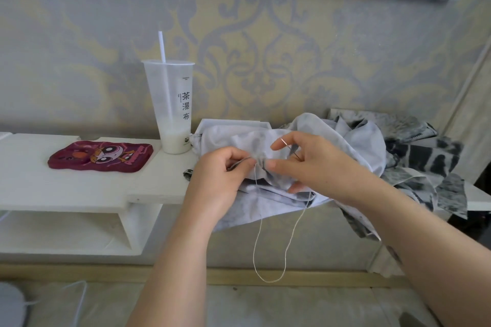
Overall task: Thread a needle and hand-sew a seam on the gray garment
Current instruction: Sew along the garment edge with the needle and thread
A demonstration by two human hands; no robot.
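The gray garment (268, 202) lies bunched on the white shelf (79, 186), part of it hanging over the front edge. My left hand (220, 175) pinches a fold of the cloth at the seam. Just to its right, my right hand (305, 162) holds the same fold between thumb and fingers, and the thin needle (291, 147) sticks up between its fingers. A pale thread (268, 280) runs from the seam down in a long loop below the shelf and back up to my right hand.
A tall plastic cup (172, 106) with a straw and a little milky drink stands left of the garment. A maroon cartoon phone case (101, 156) lies further left. Dark patterned gray fabric (425, 162) is piled at the right. The wallpapered wall is close behind.
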